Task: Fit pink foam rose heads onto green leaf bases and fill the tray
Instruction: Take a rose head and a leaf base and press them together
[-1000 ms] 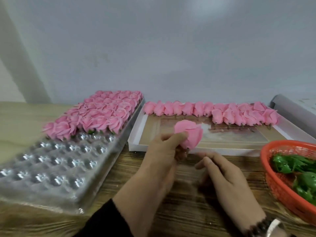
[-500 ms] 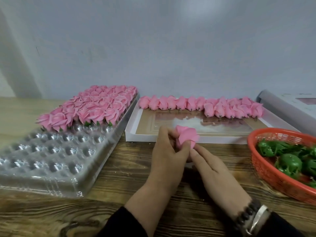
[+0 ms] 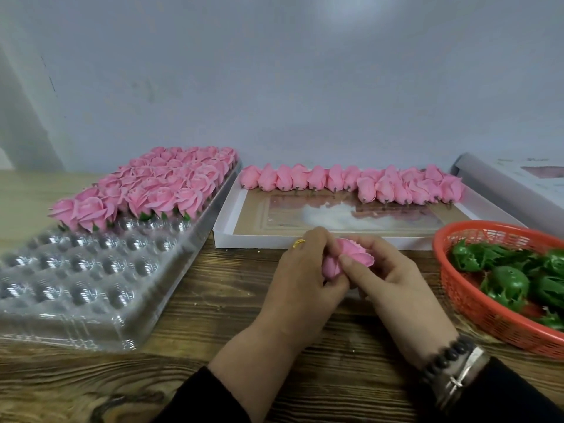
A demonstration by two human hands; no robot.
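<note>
From the head camera I see my left hand and my right hand meeting over the wooden table, just in front of the white box. Between them I hold one pink rose head. My left fingers curl round its lower part and my right thumb and fingers pinch its upper petals, so both hands are closed on the same flower. The rose head lies tilted, its long axis running from lower left to upper right, with the open petal edge turned toward the right and slightly away from me; its base end is hidden inside my left palm. Whether a green base is already on it I cannot tell. The petals are soft, matte pink, layered, with one rim flaring out past my right thumb.

Left of the white box sits the clear plastic tray. Its far half is packed with finished roses, blooms facing up and toward me, green tips showing under the nearest row. Its near half shows bare round cups.

Inside the white box, along its far wall, a row of loose rose heads lies on its side, short dark stubs pointing toward me.

Right of the white box stands the orange basket, holding green leaf bases heaped at mixed angles.

On my left hand is a gold ring; on my right wrist a dark bead bracelet beside a metal watch.
</note>
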